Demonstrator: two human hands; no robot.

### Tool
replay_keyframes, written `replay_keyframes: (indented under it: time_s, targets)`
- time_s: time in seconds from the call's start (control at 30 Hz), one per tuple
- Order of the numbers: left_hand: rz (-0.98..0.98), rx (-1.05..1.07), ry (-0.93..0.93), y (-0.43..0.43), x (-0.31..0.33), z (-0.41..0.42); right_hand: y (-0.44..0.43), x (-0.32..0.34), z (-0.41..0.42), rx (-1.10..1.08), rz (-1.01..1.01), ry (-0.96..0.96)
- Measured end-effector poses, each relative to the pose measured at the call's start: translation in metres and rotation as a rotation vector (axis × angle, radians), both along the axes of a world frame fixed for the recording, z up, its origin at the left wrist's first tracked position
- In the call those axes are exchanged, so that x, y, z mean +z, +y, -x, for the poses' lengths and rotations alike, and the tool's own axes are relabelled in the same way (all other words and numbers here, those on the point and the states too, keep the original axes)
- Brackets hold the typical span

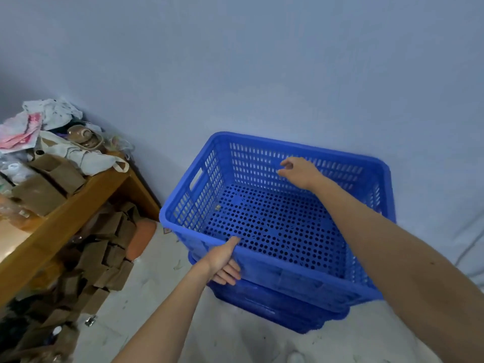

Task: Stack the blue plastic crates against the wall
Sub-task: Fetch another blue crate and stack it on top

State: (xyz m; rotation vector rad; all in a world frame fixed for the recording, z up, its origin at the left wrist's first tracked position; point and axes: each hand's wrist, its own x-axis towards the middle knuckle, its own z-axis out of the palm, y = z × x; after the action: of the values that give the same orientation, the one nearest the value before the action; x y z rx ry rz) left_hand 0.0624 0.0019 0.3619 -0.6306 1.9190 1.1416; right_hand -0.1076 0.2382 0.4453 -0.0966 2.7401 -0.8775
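Blue plastic, the top crate (277,226) sits open side up at centre frame, nested on a lower crate (275,307) against the wall (262,74), its long axis running along that wall. The left hand (222,260) clasps the near rim at its left end, thumb over the edge, fingers beneath. The right hand (298,171) hovers loosely open inside, near the far side, holding nothing.
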Motion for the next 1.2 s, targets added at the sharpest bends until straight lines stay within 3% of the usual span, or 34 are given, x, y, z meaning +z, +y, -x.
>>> replay_keyframes:
  time_s: [0.17, 0.3, 0.47, 0.57, 0.7, 0.83, 0.93, 1.2]
  targets:
    - [-0.072, -0.214, -0.022, -0.022, 0.012, 0.000, -0.009, 0.013, -0.065, -0.062, -0.042, -0.081]
    - [-0.121, -0.369, 0.108, -0.037, 0.032, 0.002, -0.004, -0.001, -0.120, -0.174, -0.037, -0.124]
    - [-0.058, -0.493, 0.536, -0.033, 0.055, 0.008, -0.008, -0.017, -0.183, -0.256, -0.085, -0.199]
    - [0.192, -0.724, 0.833, -0.029, 0.055, 0.015, -0.007, -0.026, -0.212, -0.285, -0.128, -0.244]
    - [0.483, -1.106, 0.750, -0.042, 0.028, 0.024, 0.007, -0.042, -0.240, -0.307, -0.232, -0.227]
    - [0.795, -1.186, 0.894, -0.048, 0.001, 0.015, 0.010, -0.065, -0.258, -0.250, -0.368, -0.064]
    - [0.819, -1.226, 0.904, -0.044, 0.000, 0.021, 0.025, -0.073, -0.257, -0.147, -0.533, 0.008]
    - [0.891, -1.223, 0.912, -0.044, -0.005, 0.019, 0.066, -0.084, -0.261, -0.125, -0.520, 0.025]
